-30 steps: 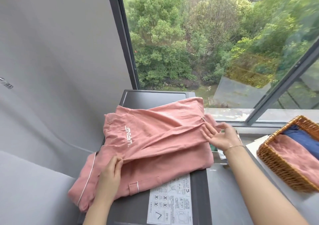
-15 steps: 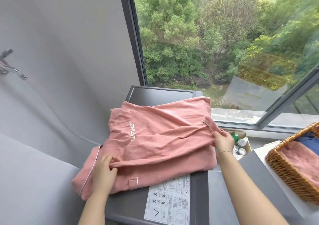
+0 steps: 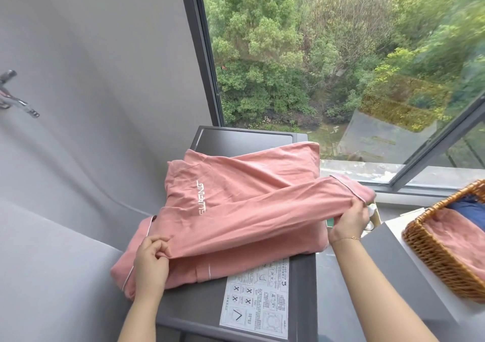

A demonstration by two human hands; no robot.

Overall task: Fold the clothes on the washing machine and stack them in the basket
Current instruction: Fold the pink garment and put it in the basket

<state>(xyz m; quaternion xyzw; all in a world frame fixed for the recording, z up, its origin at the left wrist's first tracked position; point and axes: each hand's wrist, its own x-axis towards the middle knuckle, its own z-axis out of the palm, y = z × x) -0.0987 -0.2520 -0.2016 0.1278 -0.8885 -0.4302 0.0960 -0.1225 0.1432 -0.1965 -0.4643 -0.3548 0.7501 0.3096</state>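
Note:
A pink pyjama top [image 3: 236, 205] with white piping and white lettering lies spread over the dark grey washing machine [image 3: 199, 305]. My left hand [image 3: 151, 260] grips a fold of the pink fabric near its left side. My right hand [image 3: 350, 219] pinches the cuff end of the sleeve at the right, and the sleeve is stretched taut between both hands, lifted slightly above the rest of the top. A wicker basket [image 3: 430, 257] at the right holds a folded pink garment [image 3: 462, 239] and a dark blue one [image 3: 469, 205].
A white instruction sticker [image 3: 256, 299] is on the machine's lid near me. A large window [image 3: 341, 66] lies behind the machine. A grey wall with a metal tap [image 3: 15, 97] is on the left. Small bottles sit in a box [image 3: 374, 217] behind my right hand.
My right hand went from flat and open on the sleeve to pinching its cuff. My left hand closed on the fabric. Both lifted and stretched the sleeve. The camera shifted left.

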